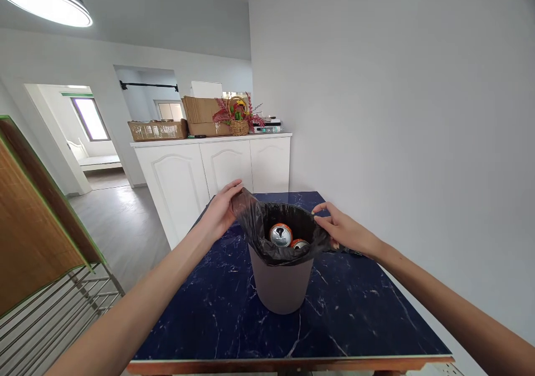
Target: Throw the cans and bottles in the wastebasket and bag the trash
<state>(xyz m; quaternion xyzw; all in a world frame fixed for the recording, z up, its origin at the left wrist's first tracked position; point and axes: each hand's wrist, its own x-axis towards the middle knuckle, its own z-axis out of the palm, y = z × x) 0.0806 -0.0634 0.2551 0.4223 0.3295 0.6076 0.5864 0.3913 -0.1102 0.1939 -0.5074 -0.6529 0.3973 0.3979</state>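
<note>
A grey-brown bin (281,287) stands upright on the blue marbled table (355,315). Its black plastic bag (253,220) is folded over the rim. Inside lie a can (281,235) with a silver top and orange edge and, beside it, a second can (300,244), partly hidden by the bag. My left hand (223,209) pinches a raised part of the bag at the left, above the rim. At the right rim, my right hand (336,224) has thumb and forefinger closed on the bag's edge.
Behind the table, a white cabinet (223,164) carries cardboard boxes (204,114) and a flower basket (239,127). A metal rack (90,292) and a brown panel (33,214) stand at the left. A grey-white wall (397,131) runs along the right.
</note>
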